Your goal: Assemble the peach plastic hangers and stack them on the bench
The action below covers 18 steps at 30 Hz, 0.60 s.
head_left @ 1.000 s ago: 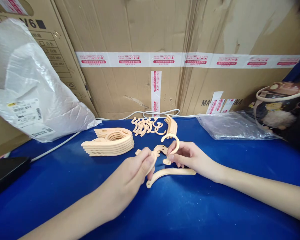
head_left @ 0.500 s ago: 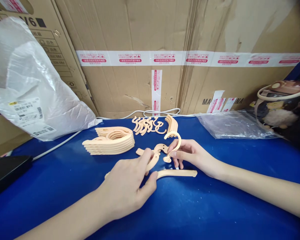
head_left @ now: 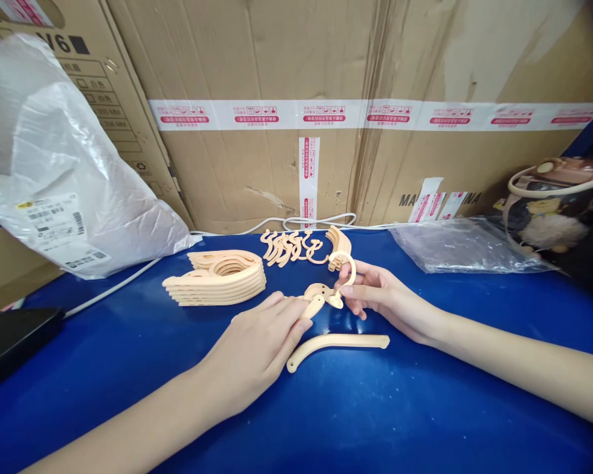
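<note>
While the left hand [head_left: 257, 342] lay flat with fingers loosely spread on one pale peach plastic hanger arm [head_left: 312, 304], the right hand [head_left: 375, 296] pinched a curved hook piece [head_left: 344, 271] of the same colour against that arm's holed end, just behind a second loose arm [head_left: 336, 343] on the blue table [head_left: 424, 408]. Left of the hook sat a stack of hangers [head_left: 217, 278]; behind it lay small hooks [head_left: 289, 247], a white cable [head_left: 320, 222] and cardboard boxes [head_left: 276, 79] with red-printed tape, their writing too small to read.
</note>
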Available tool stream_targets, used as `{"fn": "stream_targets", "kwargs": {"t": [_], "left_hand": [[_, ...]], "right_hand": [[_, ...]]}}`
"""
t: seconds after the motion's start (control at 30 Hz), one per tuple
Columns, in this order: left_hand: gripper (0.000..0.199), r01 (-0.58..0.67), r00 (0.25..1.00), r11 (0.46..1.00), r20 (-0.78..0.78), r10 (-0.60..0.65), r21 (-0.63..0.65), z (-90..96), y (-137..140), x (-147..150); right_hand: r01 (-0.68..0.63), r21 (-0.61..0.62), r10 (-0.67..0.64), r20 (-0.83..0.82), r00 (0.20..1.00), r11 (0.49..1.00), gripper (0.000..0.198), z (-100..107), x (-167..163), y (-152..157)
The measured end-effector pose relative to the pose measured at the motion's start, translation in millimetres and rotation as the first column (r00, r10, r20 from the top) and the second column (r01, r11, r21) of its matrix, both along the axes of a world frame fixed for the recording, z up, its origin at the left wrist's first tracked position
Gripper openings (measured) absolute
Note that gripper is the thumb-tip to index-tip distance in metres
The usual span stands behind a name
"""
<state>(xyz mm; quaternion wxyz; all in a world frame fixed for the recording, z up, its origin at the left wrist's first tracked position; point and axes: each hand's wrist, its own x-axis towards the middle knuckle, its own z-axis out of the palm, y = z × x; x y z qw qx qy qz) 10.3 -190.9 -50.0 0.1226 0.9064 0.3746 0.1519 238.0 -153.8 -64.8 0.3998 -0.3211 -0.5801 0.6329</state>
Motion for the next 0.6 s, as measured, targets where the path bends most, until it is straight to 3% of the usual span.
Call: {"fn": "stream_targets", "kwargs": {"t": [0.13,0.4,0.6], "left_hand": [[0.031,0.025,1.000,0.999,0.003,-0.024,-0.036,-1.1,1.6,0.9],[0.030,0.044,0.998,0.996,0.054,-0.040,-0.074,-4.0,1.2,1.8],[0.027,0.105,0.992,0.994,0.072,-0.107,0.023,-7.1,3.1,1.7]], "right_hand": [[-0.007,-0.047,0.007,-0.014,1.000,0.999,0.033,0.0,1.8,1.2],[-0.069,-0.023,0.069,-0.018,0.997,0.997,0.036,-1.9,3.7,2.3],[-0.104,-0.014,0.104,-0.011,0.995,0.995,0.034,0.3,4.2,2.1]]}}
